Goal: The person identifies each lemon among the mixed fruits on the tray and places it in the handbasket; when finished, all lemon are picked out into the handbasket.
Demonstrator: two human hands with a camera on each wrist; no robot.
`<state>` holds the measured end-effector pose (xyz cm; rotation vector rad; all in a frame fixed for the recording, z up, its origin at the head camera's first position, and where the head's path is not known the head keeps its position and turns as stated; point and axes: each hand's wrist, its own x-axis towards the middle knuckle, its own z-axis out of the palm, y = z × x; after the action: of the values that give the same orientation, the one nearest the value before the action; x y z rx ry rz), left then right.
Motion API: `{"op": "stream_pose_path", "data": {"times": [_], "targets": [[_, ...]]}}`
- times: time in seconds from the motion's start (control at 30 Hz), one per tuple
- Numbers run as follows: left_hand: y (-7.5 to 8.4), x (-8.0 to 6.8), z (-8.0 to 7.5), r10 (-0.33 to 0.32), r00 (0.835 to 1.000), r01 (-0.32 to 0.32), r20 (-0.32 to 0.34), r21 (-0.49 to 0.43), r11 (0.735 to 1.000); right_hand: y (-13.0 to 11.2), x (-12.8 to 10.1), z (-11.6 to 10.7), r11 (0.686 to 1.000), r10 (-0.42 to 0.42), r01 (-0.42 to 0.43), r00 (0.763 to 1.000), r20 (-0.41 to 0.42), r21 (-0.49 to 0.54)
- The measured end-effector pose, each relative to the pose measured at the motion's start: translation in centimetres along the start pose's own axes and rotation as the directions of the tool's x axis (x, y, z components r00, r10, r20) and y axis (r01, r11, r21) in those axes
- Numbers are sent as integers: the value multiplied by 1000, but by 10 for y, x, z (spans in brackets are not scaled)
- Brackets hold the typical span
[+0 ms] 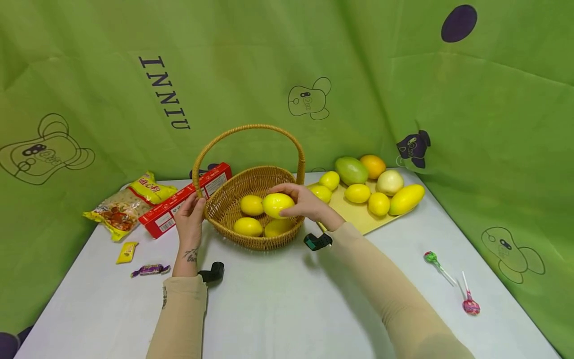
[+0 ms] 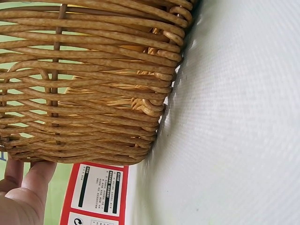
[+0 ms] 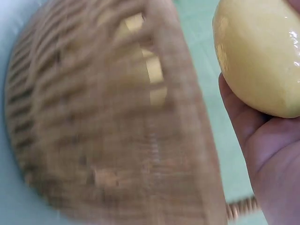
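Note:
A brown wicker basket (image 1: 257, 243) with a tall arched handle stands on the table, three yellow lemons (image 1: 248, 227) lying inside. My left hand (image 1: 190, 224) grips its left rim beside the foot of the handle; in the left wrist view the fingertips (image 2: 40, 174) lie against the weave. Over the right part of the basket my right hand (image 1: 305, 202) holds another lemon (image 1: 278, 205) between thumb and fingers. The right wrist view shows this held lemon (image 3: 258, 56) at rim height, beside the blurred basket wall (image 3: 117, 140).
At right, a yellow tray (image 1: 347, 217) bears several fruits, including a green mango (image 1: 351, 170) and an orange (image 1: 372, 166). A red box (image 1: 163, 219) and a snack bag (image 1: 130, 204) lie left. Wrapped candies (image 1: 150, 269) lie front left, two lollipops (image 1: 471, 305) front right.

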<state>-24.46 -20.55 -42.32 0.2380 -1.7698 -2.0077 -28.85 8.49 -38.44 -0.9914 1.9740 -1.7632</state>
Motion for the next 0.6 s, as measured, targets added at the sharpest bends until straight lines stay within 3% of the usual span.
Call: {"op": "stream_pose_path", "data": {"times": [0.1, 0.27, 0.6], "targets": [[1, 0, -1, -10, 1000, 10, 1, 17, 1000, -2, 9, 10, 999, -24, 23, 999, 23, 27], [1, 1, 0, -11, 1000, 10, 8, 23, 1000, -6, 9, 11, 995, -47, 50, 998, -38, 90], [0, 0, -1, 0, 1000, 0, 11, 28, 1000, -11, -30, -17, 980, -93, 125, 975, -202, 153]]}}
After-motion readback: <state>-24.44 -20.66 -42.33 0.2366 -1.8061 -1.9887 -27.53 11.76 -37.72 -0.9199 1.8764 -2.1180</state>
